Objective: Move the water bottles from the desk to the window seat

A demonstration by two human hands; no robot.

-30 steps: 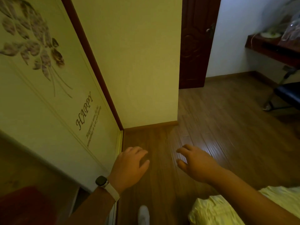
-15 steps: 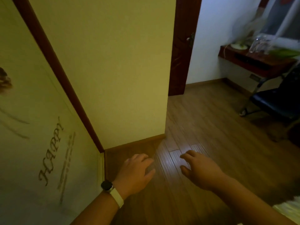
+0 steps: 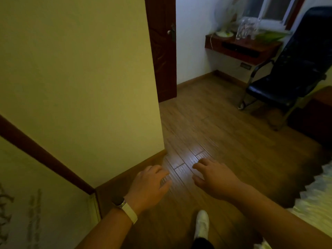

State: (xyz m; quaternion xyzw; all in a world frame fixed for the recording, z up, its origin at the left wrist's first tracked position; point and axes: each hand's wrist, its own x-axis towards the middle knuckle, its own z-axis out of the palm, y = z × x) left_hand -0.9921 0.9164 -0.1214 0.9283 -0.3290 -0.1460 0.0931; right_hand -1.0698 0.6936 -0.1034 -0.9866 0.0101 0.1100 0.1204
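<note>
Though water bottles (image 3: 246, 29) top the desk (image 3: 260, 51), they blur together

Left hand (image 3: 150, 186), right hand (image 3: 216, 178) extended forward (palms down), empty.

View swings right and moves forward. Printed panel (image 3: 53, 221) slides off to the left: its flower motif is gone and only a blurred strip of lettering shows at lower left. Desk (image 3: 240, 49) moves in from the upper right edge, and its whole front is now in sight. Water bottles (image 3: 246, 29) on it, a cut-off blur a second ago, now read as a clear cluster. Window (image 3: 271, 9) appears above them. Black chair (image 3: 291, 72), at first only a seat edge, now shows seat and backrest. White shoe (image 3: 202, 223), absent half a second ago, is back at bottom centre. Pale bedcover (image 3: 316, 198) widens at the right edge.
</note>
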